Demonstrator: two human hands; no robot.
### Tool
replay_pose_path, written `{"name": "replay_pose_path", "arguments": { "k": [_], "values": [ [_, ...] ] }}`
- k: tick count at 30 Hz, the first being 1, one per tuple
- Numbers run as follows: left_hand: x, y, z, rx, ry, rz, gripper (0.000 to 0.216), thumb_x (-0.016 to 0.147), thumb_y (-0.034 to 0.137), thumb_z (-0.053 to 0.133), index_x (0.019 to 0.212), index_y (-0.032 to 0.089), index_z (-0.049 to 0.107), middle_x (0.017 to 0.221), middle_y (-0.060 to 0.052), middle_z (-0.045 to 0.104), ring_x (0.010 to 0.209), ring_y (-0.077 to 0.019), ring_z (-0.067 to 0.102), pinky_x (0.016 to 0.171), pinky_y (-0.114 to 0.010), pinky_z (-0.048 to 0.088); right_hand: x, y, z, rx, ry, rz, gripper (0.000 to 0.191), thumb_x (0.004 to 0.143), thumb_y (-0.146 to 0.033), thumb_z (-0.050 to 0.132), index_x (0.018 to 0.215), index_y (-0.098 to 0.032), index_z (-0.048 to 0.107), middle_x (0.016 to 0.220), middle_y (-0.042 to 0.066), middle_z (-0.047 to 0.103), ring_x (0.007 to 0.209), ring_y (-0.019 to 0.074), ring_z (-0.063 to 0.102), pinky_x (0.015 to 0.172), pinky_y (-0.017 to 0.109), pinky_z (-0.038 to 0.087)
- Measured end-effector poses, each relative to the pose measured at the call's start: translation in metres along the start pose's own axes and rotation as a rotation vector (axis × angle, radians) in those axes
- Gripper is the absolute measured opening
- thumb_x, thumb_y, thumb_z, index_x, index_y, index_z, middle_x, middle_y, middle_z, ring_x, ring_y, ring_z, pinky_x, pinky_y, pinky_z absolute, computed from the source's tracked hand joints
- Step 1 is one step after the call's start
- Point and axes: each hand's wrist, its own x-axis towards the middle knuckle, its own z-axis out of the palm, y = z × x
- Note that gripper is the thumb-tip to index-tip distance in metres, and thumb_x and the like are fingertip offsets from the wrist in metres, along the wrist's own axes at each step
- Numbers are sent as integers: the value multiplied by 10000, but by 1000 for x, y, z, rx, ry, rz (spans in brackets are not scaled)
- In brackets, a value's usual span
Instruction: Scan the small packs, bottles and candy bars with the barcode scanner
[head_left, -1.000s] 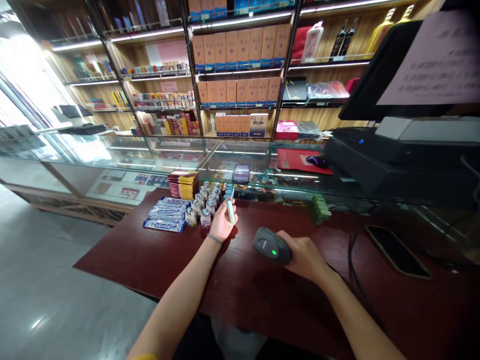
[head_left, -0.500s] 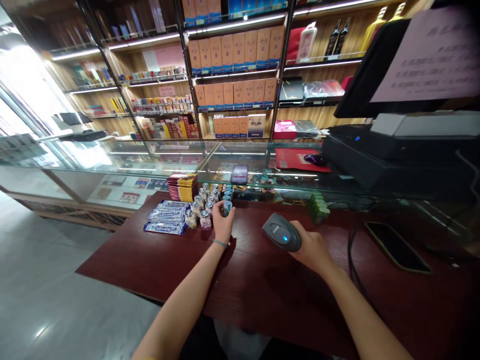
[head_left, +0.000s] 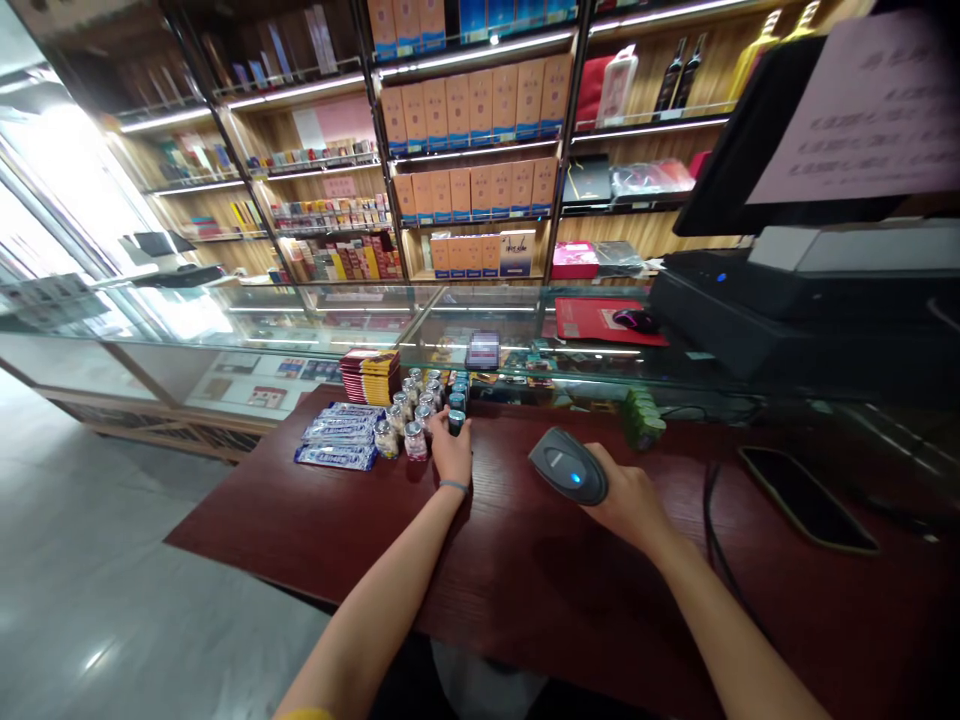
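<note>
My left hand (head_left: pixel 453 460) is closed around a small jar (head_left: pixel 456 419) with a shiny lid, upright at the front of a row of blue-green jars. Beside it on the left stand rows of similar jars (head_left: pixel 415 442) with pale and pink contents. My right hand (head_left: pixel 628 500) grips a dark grey barcode scanner (head_left: pixel 568 468), held above the table with a blue light glowing on top. Flat blue-and-white packets (head_left: pixel 337 440) lie left of the jars. Behind those packets rises a stack of red and yellow packs (head_left: pixel 371 378).
Under everything is a dark red wooden table (head_left: pixel 300 540). Green packs (head_left: pixel 643 418) stand near its back edge; a phone (head_left: pixel 806 498) and a black cable (head_left: pixel 712 530) lie at right. A glass display counter (head_left: pixel 517 315) borders the back, with a monitor (head_left: pixel 750 140) at right.
The jar in my left hand has gone from tilted and raised to upright, lower down beside the other jars. My right hand still holds the scanner in about the same place.
</note>
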Motion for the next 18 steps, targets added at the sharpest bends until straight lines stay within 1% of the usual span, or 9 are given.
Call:
{"name": "replay_pose_path", "arguments": {
  "k": [3, 5, 7, 11, 14, 18],
  "values": [
    [4, -1, 4, 26, 12, -33, 450, 858, 128, 699, 1262, 190, 511, 1425, -175, 593, 1368, -243, 554, 1169, -408, 415, 0, 1, -1, 15, 1, 8, 384, 687, -239, 628, 1062, -289, 557, 675, -20, 732, 613, 269, 740, 516, 272, 422],
    [7, 1, 7, 42, 14, -34, 537, 859, 120, 691, 1355, 193, 499, 1480, -165, 557, 1396, -236, 527, 1187, -390, 398, 0, 2, -1, 28, 1, 3, 402, 684, -235, 626, 1076, -288, 555, 678, -19, 734, 615, 271, 741, 515, 273, 424],
    [9, 3, 11, 84, 21, -40, 566, 865, 138, 689, 1400, 195, 513, 1517, -149, 530, 1415, -238, 505, 1207, -379, 372, 0, 3, -2, 40, 3, -5, 414, 684, -233, 621, 1089, -285, 551, 686, -16, 738, 624, 272, 745, 517, 273, 429],
    [11, 7, 17, 172, 66, -55, 523, 881, 199, 683, 1393, 184, 577, 1489, -136, 565, 1382, -263, 540, 1198, -388, 383, 0, 5, -3, 44, 15, -4, 421, 684, -234, 611, 1098, -283, 552, 705, -12, 747, 641, 272, 751, 523, 271, 438],
    [12, 9, 21, 192, 75, -46, 507, 892, 203, 667, 1393, 190, 590, 1444, -127, 608, 1333, -256, 584, 1175, -382, 408, 0, 7, -3, 29, 25, 4, 432, 675, -236, 611, 1101, -284, 561, 716, -10, 751, 642, 270, 751, 522, 268, 442],
    [16, 9, 24, 211, 71, -49, 502, 898, 196, 661, 1395, 186, 589, 1414, -120, 633, 1315, -243, 596, 1161, -359, 417, -1, 8, -5, -1, 43, 5, 444, 660, -239, 626, 1100, -279, 580, 708, -7, 748, 637, 266, 748, 523, 263, 447]
  ]
}}
